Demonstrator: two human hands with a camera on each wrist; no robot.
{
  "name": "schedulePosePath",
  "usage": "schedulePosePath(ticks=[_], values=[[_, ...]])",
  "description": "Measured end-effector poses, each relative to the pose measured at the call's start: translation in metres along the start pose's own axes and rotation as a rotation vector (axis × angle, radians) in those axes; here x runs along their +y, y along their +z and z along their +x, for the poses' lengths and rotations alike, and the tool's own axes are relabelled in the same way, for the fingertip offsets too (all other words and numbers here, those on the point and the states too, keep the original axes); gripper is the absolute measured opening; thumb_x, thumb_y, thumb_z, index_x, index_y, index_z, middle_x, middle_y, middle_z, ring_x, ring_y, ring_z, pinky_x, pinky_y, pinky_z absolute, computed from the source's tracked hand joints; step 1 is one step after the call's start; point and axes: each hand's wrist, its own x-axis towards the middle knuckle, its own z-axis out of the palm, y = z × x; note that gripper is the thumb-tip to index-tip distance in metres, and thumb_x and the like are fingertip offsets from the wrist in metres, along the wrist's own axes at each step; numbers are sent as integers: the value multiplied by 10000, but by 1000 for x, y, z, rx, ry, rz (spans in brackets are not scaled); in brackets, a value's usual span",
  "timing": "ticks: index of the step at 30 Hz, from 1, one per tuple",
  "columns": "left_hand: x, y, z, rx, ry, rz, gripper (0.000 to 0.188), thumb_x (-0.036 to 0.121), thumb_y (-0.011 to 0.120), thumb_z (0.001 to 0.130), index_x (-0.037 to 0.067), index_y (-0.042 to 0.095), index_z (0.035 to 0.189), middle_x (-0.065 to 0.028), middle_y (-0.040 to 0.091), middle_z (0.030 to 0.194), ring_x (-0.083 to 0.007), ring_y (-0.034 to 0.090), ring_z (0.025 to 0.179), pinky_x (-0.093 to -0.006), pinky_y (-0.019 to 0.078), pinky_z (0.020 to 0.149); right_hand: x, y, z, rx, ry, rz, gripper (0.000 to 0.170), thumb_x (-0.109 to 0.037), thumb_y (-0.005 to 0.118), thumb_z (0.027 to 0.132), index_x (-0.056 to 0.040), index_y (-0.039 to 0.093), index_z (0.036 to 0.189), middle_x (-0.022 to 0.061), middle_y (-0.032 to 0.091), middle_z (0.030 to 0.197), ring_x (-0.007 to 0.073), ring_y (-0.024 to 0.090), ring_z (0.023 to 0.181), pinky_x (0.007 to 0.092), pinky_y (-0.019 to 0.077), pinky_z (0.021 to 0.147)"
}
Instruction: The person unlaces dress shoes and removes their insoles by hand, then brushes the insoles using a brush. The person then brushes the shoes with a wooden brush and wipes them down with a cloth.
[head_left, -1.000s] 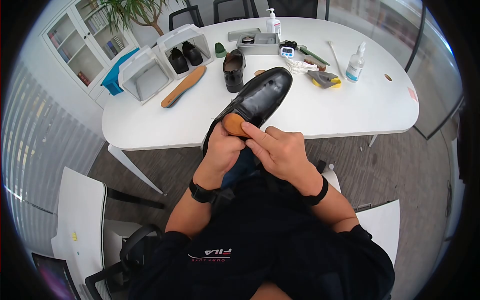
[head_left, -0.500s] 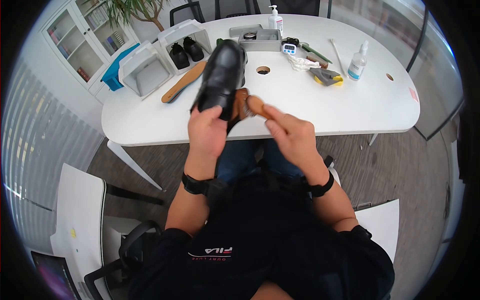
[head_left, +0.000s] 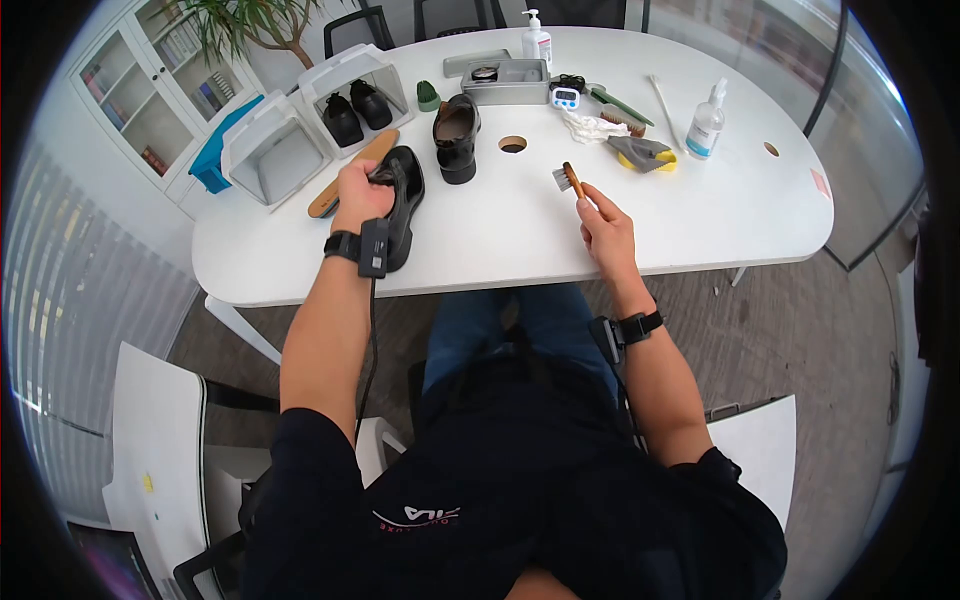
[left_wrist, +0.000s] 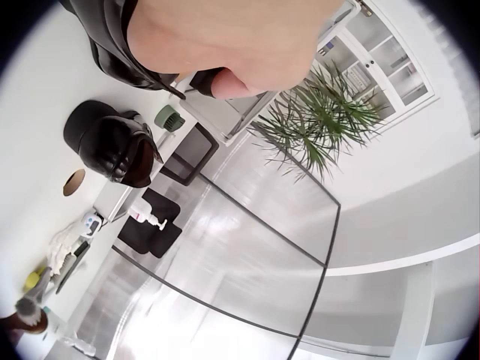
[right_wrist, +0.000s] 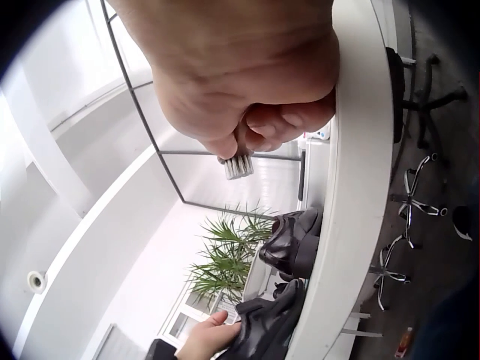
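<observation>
In the head view the left hand grips a black leather shoe at its opening, low at the left part of the white table. The right hand pinches a small wooden brush with pale bristles, held at the table's front part. A second black shoe stands between the hands, farther back. Beside the held shoe lies a brown insole-shaped piece, partly hidden by the left hand. The right wrist view shows the brush bristles beyond the curled fingers.
Two white boxes, one bare inside and one holding small black shoes, stand at the left. Behind are a metal tin and a pump bottle. A timer, white cloth, grey cloth and spray bottle are at the right.
The hands have moved apart. The left hand has carried the shoe left and down toward the table; the right hand has drawn the brush to the right, away from the shoe.
</observation>
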Motion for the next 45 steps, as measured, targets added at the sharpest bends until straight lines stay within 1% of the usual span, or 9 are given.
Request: schedulePosePath(ticks=[6, 12, 16, 19, 22, 29, 34, 35, 45], values=[[7, 18, 35, -211, -38, 46, 237, 30, 527, 884, -87, 603, 1076, -226, 705, 1120, -372, 722, 1042, -465, 568, 1000, -3, -7, -9, -52, 31, 27, 444, -230, 714, 1019, -17, 661, 1405, -62, 556, 693, 32, 469, 606, 222, 370, 544], [7, 44, -1, 82, 269, 768, 179, 72, 607, 804, 1, 621, 968, -175, 703, 1023, -341, 684, 878, -427, 521, 817, 2, -11, -14, -87, -1, 14, 456, -246, 730, 1012, -24, 665, 1405, -61, 565, 709, 36, 472, 617, 221, 379, 564], [-50, 81, -50, -117, 1276, 1474, 397, 139, 648, 811, -62, 643, 1154, -233, 703, 1132, -381, 651, 1124, -444, 511, 1004, 4, -10, -14, -97, -35, -44, 447, -247, 734, 1009, -28, 676, 1395, -66, 562, 721, 40, 482, 651, 229, 403, 604], [-76, 99, -18, -347, 1125, 1973, 478, 204, 681, 827, -49, 642, 1232, -266, 666, 1311, -405, 585, 1279, -459, 467, 1102, 2, -13, -13, -113, -57, -73, 450, -251, 737, 1008, -30, 677, 1396, -69, 546, 719, 39, 484, 660, 227, 401, 609], [-95, 86, 9, -318, 814, 2211, 304, 247, 705, 858, -4, 729, 1028, -265, 728, 1177, -427, 673, 1147, -549, 453, 1090, -5, -13, -16, -105, -47, -75, 454, -256, 737, 1010, -30, 674, 1399, -68, 540, 717, 39, 482, 658, 225, 400, 605], [-74, 52, -78, -468, 962, 2245, 334, 319, 725, 874, 6, 735, 991, -219, 760, 961, -421, 706, 1000, -636, 373, 1125, -1, -17, -17, -51, -18, 153, 465, -232, 719, 1018, -2, 647, 1415, -62, 544, 710, 31, 453, 607, 215, 356, 548], [-35, 79, -158, -453, 412, 2452, 475, 463, 719, 884, -4, 768, 815, -206, 741, 820, -413, 719, 838, -488, 555, 861, -5, -16, -17, -31, 15, 224, 462, -240, 723, 1013, -1, 655, 1403, -56, 561, 706, 35, 464, 609, 219, 357, 551], [-35, 81, -164, -424, 513, 2402, 606, 581, 714, 858, -18, 778, 787, -215, 743, 813, -405, 723, 787, -444, 567, 736, -3, -14, -16, -27, 0, 219, 460, -244, 726, 1010, -10, 661, 1401, -57, 561, 708, 35, 468, 617, 221, 367, 560], [-70, 67, -112, -602, 195, 2421, 855, 730, 714, 781, -83, 767, 1040, -256, 758, 949, -377, 742, 892, -423, 563, 805, 2, -12, -13, -64, -44, 95, 453, -267, 745, 1001, -50, 684, 1394, -59, 563, 738, 53, 488, 667, 235, 417, 618]])
